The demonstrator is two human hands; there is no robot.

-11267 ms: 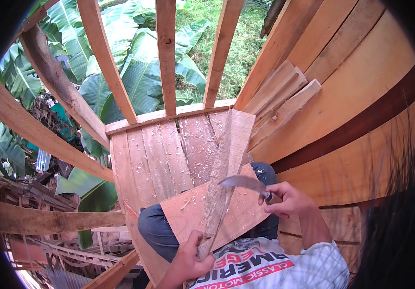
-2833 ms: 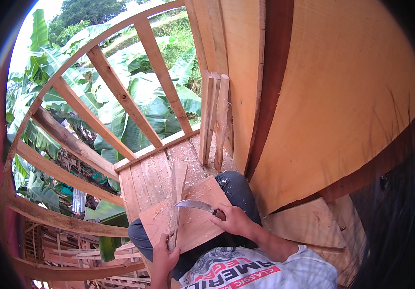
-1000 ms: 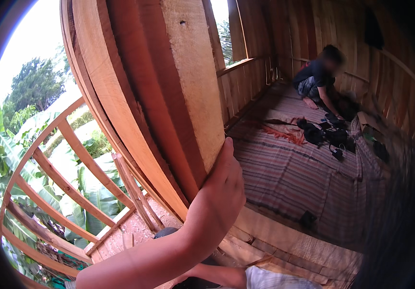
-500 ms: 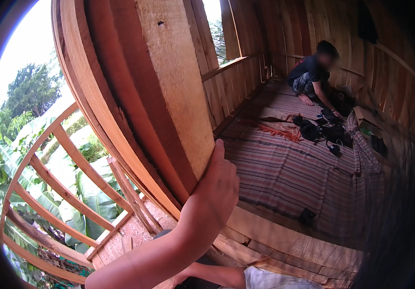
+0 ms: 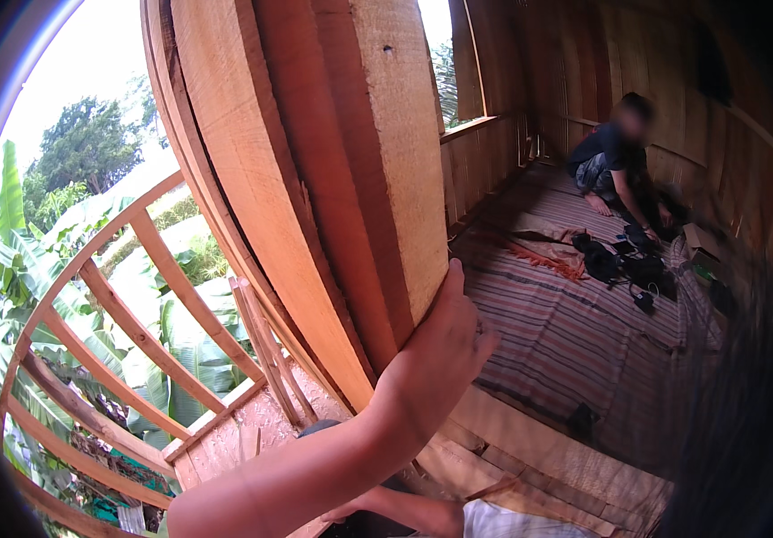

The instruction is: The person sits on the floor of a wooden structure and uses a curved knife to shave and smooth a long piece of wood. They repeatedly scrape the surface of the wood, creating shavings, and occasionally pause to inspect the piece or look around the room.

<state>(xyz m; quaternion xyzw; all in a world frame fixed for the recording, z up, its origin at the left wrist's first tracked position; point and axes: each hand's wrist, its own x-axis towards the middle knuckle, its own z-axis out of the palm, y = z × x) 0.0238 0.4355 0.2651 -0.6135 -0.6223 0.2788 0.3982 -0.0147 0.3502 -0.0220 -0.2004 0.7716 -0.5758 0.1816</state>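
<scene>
My left hand reaches up from the lower left. It rests against the lower edge of a pale wooden board, with one finger along the edge and the others bent behind it. The board is the innermost of several upright planks, reddish and light brown, layered at the side of the opening. My right hand does not show. Under my left forearm, a smaller bare arm with a white sleeve appears to belong to another person, whose hand is mostly hidden.
Inside, a person squats on a striped mat beside dark bags and cables and a cardboard box. A wooden sill crosses the opening. Outside left stands a slatted railing before broad-leaved plants.
The planks, room and my left hand have shifted rightward in the picture as the view turns slightly left. My left hand stays on the board's edge.
</scene>
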